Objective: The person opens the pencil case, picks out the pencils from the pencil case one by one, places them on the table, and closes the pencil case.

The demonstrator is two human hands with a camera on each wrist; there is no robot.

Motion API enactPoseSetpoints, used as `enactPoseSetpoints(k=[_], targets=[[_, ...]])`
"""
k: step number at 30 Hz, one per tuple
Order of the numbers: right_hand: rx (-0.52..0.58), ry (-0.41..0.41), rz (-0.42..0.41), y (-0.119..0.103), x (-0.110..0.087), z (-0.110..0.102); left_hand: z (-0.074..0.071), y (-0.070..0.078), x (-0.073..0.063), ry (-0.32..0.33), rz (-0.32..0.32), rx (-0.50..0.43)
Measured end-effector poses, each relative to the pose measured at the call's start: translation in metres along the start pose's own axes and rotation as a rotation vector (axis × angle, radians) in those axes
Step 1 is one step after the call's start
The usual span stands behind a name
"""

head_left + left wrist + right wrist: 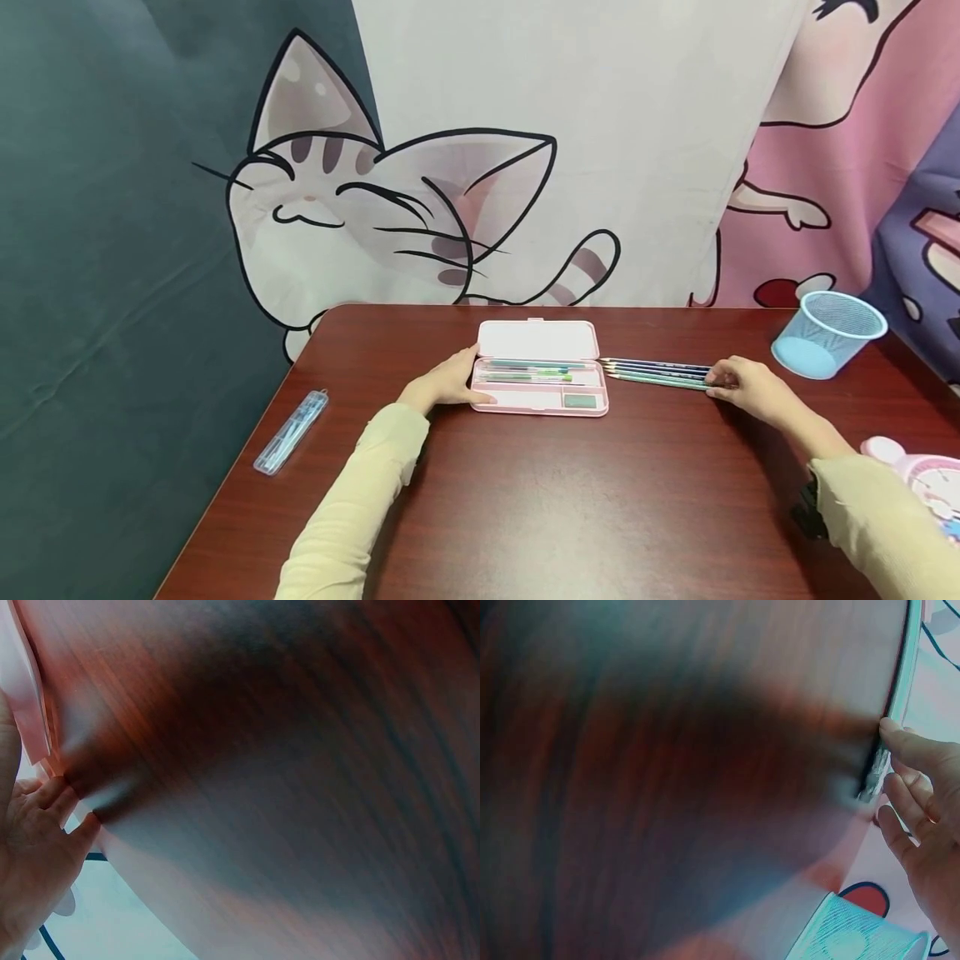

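Observation:
A pink pencil case (540, 410) lies with its lid folded back on the table. Several pens (525, 377) and a grey-green block (580, 402) are inside. My left hand (444, 382) holds the case's left end, thumb at the front corner and fingers toward the lid; its fingertips (91, 822) show beside the case in the left wrist view. To the right, several dark blue and green pencils (660, 374) lie side by side, tips toward the case's right edge. My right hand (753, 390) pinches their far ends between thumb and fingers.
A light blue mesh pen holder (821, 337) sits tilted-looking at the back right. A pink clock (933, 479) is by the right arm. On the left lies a clear slim case (291, 433). The brown table (570, 508) ends at a cartoon-printed curtain.

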State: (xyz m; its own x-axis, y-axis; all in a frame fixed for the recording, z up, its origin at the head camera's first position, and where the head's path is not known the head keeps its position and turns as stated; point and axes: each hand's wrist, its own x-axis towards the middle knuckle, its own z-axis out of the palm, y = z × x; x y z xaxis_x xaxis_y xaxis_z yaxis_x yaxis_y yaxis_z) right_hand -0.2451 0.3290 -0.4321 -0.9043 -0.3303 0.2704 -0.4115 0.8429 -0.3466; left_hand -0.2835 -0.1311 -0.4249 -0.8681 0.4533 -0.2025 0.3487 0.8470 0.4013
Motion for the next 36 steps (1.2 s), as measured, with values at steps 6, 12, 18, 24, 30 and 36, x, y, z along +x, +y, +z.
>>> enactPoseSetpoints(k=[6,12,18,24,30,36], targets=[[0.012,-0.028,-0.029,-0.029,0.023,0.003,0.0,-0.001,-0.001,0.0,-0.012,-0.017],[0.05,-0.103,-0.076,-0.071,0.057,0.023,-0.001,-0.002,-0.002,0.005,-0.016,-0.036],[0.058,-0.138,-0.114,-0.103,0.083,0.047,0.0,0.0,-0.004,0.015,-0.004,-0.045],[0.03,-0.15,-0.138,-0.119,0.095,0.062,0.0,0.004,-0.003,0.014,0.0,-0.023],[-0.175,-0.046,-0.32,-0.127,0.1,0.071,0.0,0.005,-0.002,0.012,0.002,-0.026],[-0.322,0.01,-0.416,-0.134,0.103,0.075,-0.002,0.004,-0.005,0.001,-0.024,-0.037]])
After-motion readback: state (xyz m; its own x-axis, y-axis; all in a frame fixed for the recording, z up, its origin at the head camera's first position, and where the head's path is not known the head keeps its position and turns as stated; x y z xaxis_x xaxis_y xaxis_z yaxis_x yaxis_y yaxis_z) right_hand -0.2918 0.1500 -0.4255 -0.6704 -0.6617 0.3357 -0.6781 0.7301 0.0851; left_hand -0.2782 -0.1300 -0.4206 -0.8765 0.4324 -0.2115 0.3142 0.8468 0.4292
